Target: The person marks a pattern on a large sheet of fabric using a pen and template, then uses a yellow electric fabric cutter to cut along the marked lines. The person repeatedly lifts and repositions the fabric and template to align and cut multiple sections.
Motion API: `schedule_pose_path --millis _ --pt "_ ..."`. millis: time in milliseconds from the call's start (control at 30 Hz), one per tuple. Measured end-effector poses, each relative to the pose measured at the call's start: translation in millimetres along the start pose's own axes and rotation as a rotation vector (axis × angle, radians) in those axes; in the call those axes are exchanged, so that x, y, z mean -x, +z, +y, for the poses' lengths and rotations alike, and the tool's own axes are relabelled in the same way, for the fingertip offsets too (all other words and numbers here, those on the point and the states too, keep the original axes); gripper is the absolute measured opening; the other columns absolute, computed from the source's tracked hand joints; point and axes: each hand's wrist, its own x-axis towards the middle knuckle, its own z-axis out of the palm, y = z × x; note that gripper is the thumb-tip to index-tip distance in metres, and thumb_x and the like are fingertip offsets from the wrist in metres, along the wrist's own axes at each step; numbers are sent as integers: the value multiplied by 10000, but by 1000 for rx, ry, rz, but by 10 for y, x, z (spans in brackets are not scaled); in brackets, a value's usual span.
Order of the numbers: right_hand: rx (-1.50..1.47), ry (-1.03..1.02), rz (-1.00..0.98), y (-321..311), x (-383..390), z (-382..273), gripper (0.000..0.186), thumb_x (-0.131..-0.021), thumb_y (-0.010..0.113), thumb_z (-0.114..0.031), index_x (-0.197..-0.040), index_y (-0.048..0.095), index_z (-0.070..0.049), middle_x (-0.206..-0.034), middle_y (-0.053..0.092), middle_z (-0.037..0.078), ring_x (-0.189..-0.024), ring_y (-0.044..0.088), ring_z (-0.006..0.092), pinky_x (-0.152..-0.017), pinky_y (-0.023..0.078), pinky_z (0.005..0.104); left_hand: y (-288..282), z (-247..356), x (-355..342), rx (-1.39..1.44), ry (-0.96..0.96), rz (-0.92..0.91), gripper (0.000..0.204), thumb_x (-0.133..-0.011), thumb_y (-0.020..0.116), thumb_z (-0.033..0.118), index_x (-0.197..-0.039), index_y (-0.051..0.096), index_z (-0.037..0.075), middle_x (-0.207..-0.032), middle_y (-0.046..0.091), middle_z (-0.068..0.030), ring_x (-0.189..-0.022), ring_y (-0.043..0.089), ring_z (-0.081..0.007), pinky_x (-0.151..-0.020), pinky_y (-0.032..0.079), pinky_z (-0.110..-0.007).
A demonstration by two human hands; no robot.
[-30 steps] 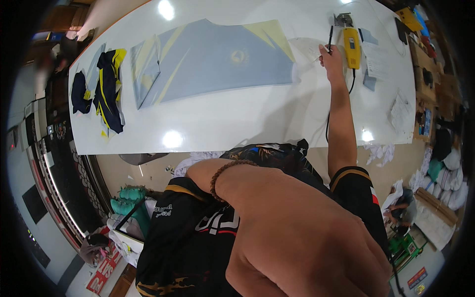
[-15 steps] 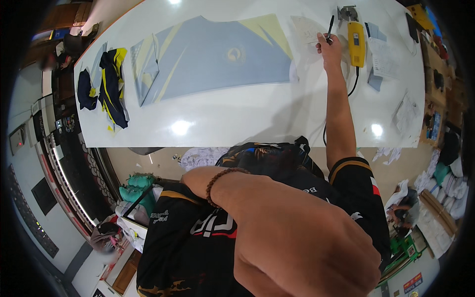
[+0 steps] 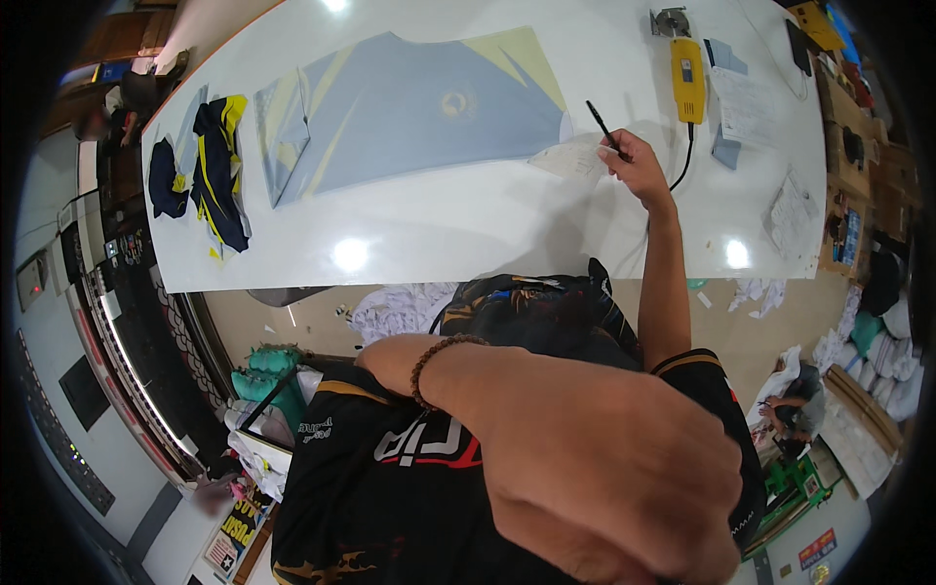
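My right hand (image 3: pixel 634 171) is closed on a black pen (image 3: pixel 600 122), with a translucent pale paper piece (image 3: pixel 561 166) at its fingertips. The piece lies beside the lower right corner of a pale blue-and-yellow shirt-shaped fabric panel (image 3: pixel 409 117), folded at its left end, on the white table (image 3: pixel 448 234). My left hand (image 3: pixel 634 468) looms in the lower foreground, close to the camera, its fingers curled down; whatever they hold, if anything, is hidden. A yellow electric rotary cutter (image 3: pixel 688 78) with a black cord rests right of my right hand.
Navy-and-yellow fabric pieces (image 3: pixel 219 171) lie at the table's left. Papers (image 3: pixel 741 107) and a dark phone-like object (image 3: pixel 798 47) are at the right. White scraps (image 3: pixel 756 297), green bundles (image 3: pixel 268 375) and another person (image 3: pixel 795 405) are beyond the near edge.
My right hand, with the pen and translucent piece, has moved down and left from beside the cutter toward the panel's lower right corner. My left hand has shifted slightly.
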Motion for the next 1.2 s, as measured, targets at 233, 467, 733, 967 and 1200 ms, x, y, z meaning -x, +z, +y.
schedule_pose_path --millis 233,467,733,967,1200 --pt "-98 49 339 -99 -422 -45 250 -945 743 -183 -1095 654 -3 -846 681 57 -664 638 130 -592 484 273 187 84 -132 -121 69 71 188 -1030 624 135 -965 726 -9 -748 581 -52 -583 560 -167 -462 354 -302" --pt "-326 63 501 -175 -1333 -242 334 -941 765 -130 -1201 604 2 -893 701 114 -698 711 187 -597 567 288 -435 138 14 -292 -391 -207 126 -967 627 112 -918 714 35 -966 685 -115 -764 646 -298 -698 507 -414" --pt "-351 -30 468 -226 -2431 -323 480 -884 754 -34 -1299 550 97 -965 715 220 -729 747 244 -610 611 326 -1259 357 986 -1275 -1349 -401 296 -951 693 221 -1194 657 56 -1112 681 -138 -1050 638 -362 -922 507 -455" --pt "110 44 430 -217 -2970 -600 457 -856 761 -237 -1264 691 -43 -1042 760 181 -785 754 234 -702 593 374 -1616 643 1405 -1625 -1643 -242 396 -981 659 311 -1280 635 53 -1170 673 -174 -1094 629 -377 -965 501 -472" --pt "723 -139 563 -205 -3112 -650 496 -853 767 -474 -1252 733 -182 -1150 739 137 -1115 682 335 -918 540 525 -1920 657 1378 -1634 -1587 -138 414 -986 665 326 -1297 635 54 -1190 676 -176 -1100 637 -370 -967 506 -464"
